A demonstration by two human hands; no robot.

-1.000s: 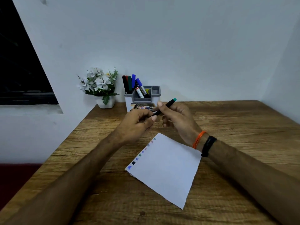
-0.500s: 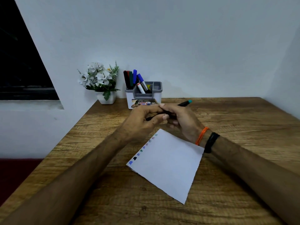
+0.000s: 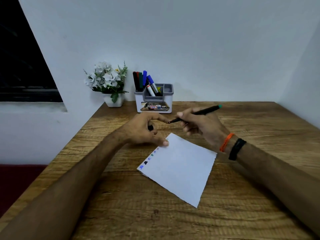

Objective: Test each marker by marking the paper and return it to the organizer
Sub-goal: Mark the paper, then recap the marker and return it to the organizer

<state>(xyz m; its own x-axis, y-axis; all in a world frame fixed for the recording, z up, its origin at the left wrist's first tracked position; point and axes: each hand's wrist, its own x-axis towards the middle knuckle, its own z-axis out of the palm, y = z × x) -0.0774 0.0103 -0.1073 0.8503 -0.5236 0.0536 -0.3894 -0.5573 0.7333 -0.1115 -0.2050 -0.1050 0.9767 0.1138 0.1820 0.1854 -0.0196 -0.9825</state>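
Over the table (image 3: 242, 213), hands have parted: cap (image 3: 150, 127) left, marker (image 3: 195, 113) right.

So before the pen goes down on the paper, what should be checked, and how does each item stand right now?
1. Cap off the pen: ok; the left hand holds a small dark piece, likely the cap.
2. Right hand grips the pen: ok.
3. Tip pointing toward the paper: ok.
4. Free space past the colour marks: ok.
5. Paper held steady: ok, left fingers touch its corner.
6. Organizer has room: ok.
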